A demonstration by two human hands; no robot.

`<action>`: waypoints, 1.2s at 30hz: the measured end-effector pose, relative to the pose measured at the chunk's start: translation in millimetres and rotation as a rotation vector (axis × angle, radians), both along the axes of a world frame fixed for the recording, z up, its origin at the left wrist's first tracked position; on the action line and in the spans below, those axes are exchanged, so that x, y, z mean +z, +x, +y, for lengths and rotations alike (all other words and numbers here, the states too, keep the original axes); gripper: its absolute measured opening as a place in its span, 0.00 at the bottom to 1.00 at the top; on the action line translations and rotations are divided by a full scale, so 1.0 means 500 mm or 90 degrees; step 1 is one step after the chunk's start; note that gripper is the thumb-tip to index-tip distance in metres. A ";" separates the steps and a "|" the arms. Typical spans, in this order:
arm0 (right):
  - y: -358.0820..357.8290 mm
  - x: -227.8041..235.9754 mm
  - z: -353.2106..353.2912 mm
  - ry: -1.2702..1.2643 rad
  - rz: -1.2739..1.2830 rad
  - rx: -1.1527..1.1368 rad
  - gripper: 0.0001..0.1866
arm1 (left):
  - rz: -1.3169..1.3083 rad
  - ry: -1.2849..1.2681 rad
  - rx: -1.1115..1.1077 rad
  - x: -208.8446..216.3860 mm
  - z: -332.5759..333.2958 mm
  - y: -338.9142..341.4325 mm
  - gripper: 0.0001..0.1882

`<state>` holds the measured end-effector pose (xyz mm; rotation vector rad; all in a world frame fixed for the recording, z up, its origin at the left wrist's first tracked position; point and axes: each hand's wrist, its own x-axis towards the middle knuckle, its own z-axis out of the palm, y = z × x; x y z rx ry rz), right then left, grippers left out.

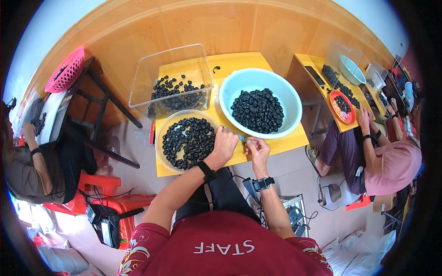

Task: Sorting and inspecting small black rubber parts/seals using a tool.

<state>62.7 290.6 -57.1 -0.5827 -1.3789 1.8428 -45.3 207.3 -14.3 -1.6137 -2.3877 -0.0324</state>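
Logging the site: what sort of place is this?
Probably a handwork workshop: small black rounded pieces in a round, pale blue plastic basin, on a yellow wooden table, and a person in pink seated at a similar table.

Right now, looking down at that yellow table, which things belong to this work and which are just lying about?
Seemingly in use:
left hand and right hand, fingertips close together
light blue basin, round clear tub and clear box, all holding black pieces
yellow table

Seemingly lying about:
black bag
red stool
white sacks
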 end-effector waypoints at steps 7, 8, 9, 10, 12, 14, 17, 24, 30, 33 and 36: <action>-0.004 0.007 0.002 -0.013 0.000 0.009 0.04 | -0.131 0.171 -0.081 0.032 -0.024 -0.042 0.06; -0.006 0.008 0.002 -0.017 -0.003 0.002 0.04 | -0.149 0.254 -0.078 0.049 -0.032 -0.058 0.06; -0.007 0.013 0.002 -0.015 -0.004 0.007 0.04 | -0.203 0.286 -0.076 0.069 -0.040 -0.071 0.06; -0.006 0.015 0.002 -0.012 -0.005 0.011 0.05 | -0.256 0.317 -0.072 0.080 -0.048 -0.085 0.07; -0.005 0.020 -0.001 -0.007 0.002 0.010 0.05 | -0.292 0.318 -0.068 0.088 -0.061 -0.102 0.08; -0.004 0.025 0.001 -0.005 0.002 0.005 0.05 | -0.370 0.291 -0.062 0.098 -0.067 -0.107 0.08; -0.004 0.015 0.004 -0.007 0.011 0.011 0.04 | -0.364 0.284 -0.060 0.079 -0.062 -0.112 0.08; -0.001 0.010 -0.002 0.007 0.001 0.021 0.04 | -0.090 0.089 0.034 0.036 -0.008 -0.115 0.06; -0.002 0.008 0.000 0.005 -0.007 0.012 0.04 | -0.069 -0.072 0.115 0.044 0.023 -0.101 0.05; -0.002 0.011 -0.001 0.013 -0.017 0.012 0.04 | -0.073 -0.078 0.151 0.029 0.031 -0.104 0.05; -0.005 0.012 -0.002 0.011 -0.018 0.014 0.03 | -0.086 -0.066 0.166 0.021 0.035 -0.109 0.05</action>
